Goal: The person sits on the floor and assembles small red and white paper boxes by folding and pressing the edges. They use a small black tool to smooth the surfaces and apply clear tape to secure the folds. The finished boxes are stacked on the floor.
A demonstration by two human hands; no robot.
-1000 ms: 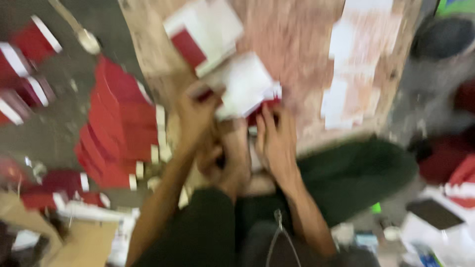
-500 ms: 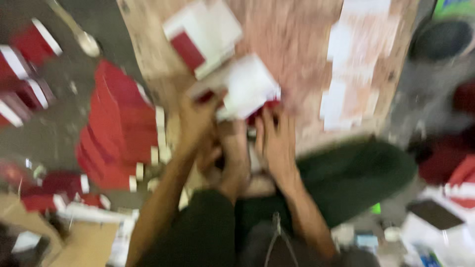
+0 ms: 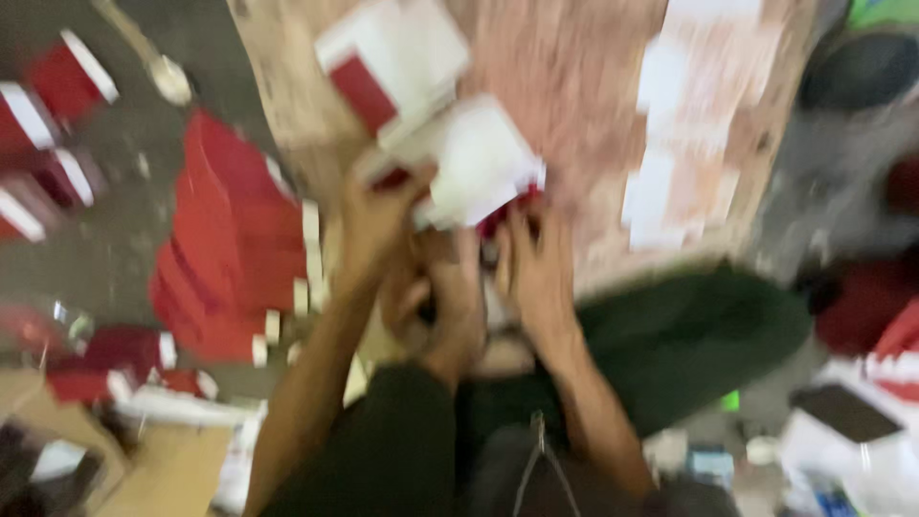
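The picture is blurred by motion. I sit on the floor with my legs in dark trousers and a bare foot (image 3: 450,306) drawn up in front of me. My left hand (image 3: 378,225) grips the left edge of a white and red folded card piece (image 3: 474,172) at the near edge of a wooden board (image 3: 584,105). My right hand (image 3: 541,263) rests with fingers spread against the lower right of the same piece. Another white and red card piece (image 3: 388,57) lies on the board just beyond.
A fanned stack of red flat cards (image 3: 230,249) lies on the floor at my left. More red and white pieces (image 3: 57,86) lie at the far left. White paper strips (image 3: 670,163) lie on the board's right side. Cardboard (image 3: 163,469) sits lower left, clutter lower right.
The view has shifted only slightly. Both hands stay on the white and red piece, which has barely moved.
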